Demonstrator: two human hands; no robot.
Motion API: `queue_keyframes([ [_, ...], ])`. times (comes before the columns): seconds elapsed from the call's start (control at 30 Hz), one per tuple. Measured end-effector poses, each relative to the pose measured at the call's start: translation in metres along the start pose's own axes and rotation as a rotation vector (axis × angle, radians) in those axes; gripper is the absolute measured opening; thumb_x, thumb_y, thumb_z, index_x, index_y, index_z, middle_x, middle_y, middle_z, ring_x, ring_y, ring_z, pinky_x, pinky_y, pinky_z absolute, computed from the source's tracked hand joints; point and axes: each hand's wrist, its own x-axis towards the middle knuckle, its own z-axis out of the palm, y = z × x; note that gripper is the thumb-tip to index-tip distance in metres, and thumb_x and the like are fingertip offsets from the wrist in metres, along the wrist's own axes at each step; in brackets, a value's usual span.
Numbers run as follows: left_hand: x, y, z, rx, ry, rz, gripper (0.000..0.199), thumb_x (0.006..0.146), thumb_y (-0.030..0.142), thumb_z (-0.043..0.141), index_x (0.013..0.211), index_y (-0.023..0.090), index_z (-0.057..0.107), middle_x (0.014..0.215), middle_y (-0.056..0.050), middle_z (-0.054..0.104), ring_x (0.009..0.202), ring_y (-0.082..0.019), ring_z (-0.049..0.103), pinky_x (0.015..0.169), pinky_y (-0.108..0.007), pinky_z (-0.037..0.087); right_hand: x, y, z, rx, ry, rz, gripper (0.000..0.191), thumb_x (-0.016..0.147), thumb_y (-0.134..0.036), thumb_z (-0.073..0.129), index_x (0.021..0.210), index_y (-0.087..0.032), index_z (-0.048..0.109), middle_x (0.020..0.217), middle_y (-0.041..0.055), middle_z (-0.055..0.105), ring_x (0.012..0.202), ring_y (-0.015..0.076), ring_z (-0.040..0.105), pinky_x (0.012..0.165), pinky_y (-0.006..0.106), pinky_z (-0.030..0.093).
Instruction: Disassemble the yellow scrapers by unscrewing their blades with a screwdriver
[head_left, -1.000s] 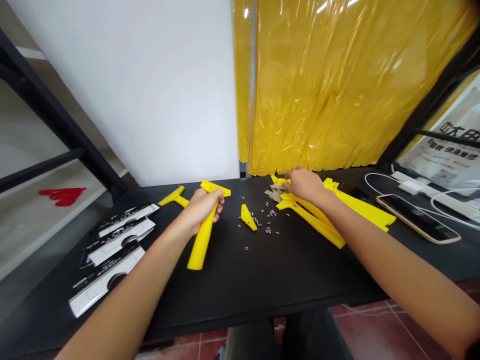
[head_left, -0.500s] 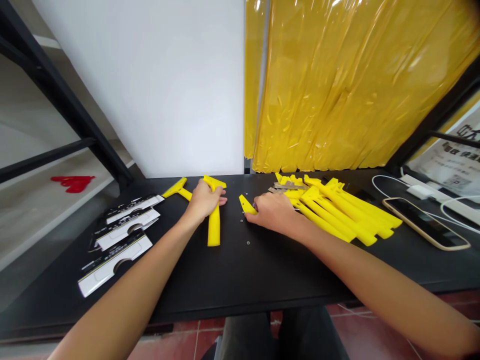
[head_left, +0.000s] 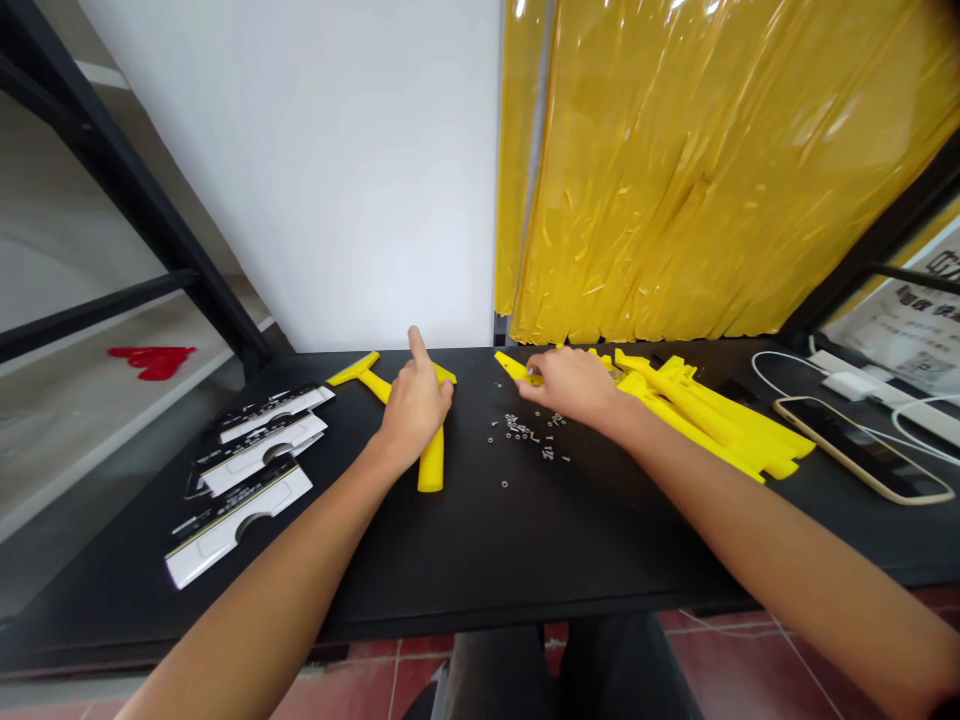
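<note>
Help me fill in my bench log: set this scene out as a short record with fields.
Left hand: over a yellow handle; its grip is hard to make out
Right hand: holds a small yellow plate at the fingertips
Loose parts: small screws and nuts, scattered on the black table
Left side: another yellow handle, partly hidden by the left hand; white-and-black packs
Right side: a group of yellow handles; beyond it, a phone lying flat
</note>
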Motion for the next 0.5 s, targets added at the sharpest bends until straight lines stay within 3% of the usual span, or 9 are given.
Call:
queue_keyframes([
  [0.13,-0.003,0.005,-0.004,0.250,0.003,0.077,0.064,0.092,0.034,0.051,0.144,-0.001,0.042,0.103,-0.023,0.066,0.105,-0.038,0.058,0.090,-0.048,0.046,0.031,0.021,0.006,-0.054,-0.042,-0.008,0.040,0.090,-0.045,0.054,0.106,-0.016,0.077,0.105,0.0185,0.074,0.099,0.0329,0.068,0.082,0.039,0.047],
  [0.23,0.001,0.003,-0.010,0.383,-0.066,0.032,0.073,0.092,0.055,0.049,0.141,0.001,0.047,0.115,-0.027,0.065,0.117,-0.044,0.052,0.097,-0.052,0.041,0.042,0.028,0.017,-0.078,-0.070,-0.011,0.039,0.088,-0.043,0.058,0.106,-0.015,0.077,0.106,0.0193,0.075,0.100,0.0342,0.069,0.083,0.040,0.047],
  [0.33,0.011,-0.010,-0.023,0.415,-0.014,-0.075,0.094,0.089,0.073,0.039,0.151,0.001,0.034,0.130,-0.031,0.060,0.122,-0.046,0.050,0.097,-0.053,0.040,0.041,0.031,0.023,-0.082,-0.083,-0.014,0.039,0.089,-0.042,0.057,0.109,-0.016,0.077,0.106,0.0192,0.075,0.099,0.0347,0.069,0.081,0.040,0.048],
  [0.4,0.019,-0.025,-0.032,0.483,0.075,-0.191,0.087,0.093,0.069,0.033,0.148,0.002,0.038,0.129,-0.032,0.061,0.123,-0.048,0.051,0.098,-0.056,0.039,0.037,0.031,0.020,-0.077,-0.070,-0.014,0.041,0.089,-0.041,0.056,0.115,-0.014,0.074,0.107,0.0197,0.075,0.098,0.0349,0.070,0.080,0.040,0.048],
  [0.5,0.029,-0.046,-0.040,0.492,-0.136,-0.413,0.080,0.091,0.059,0.047,0.146,0.001,0.041,0.125,-0.033,0.064,0.122,-0.049,0.055,0.098,-0.058,0.040,0.023,0.023,0.004,-0.055,-0.019,-0.045,0.048,0.092,-0.042,0.053,0.126,-0.012,0.066,0.113,0.0198,0.073,0.100,0.0342,0.068,0.079,0.039,0.048],
])
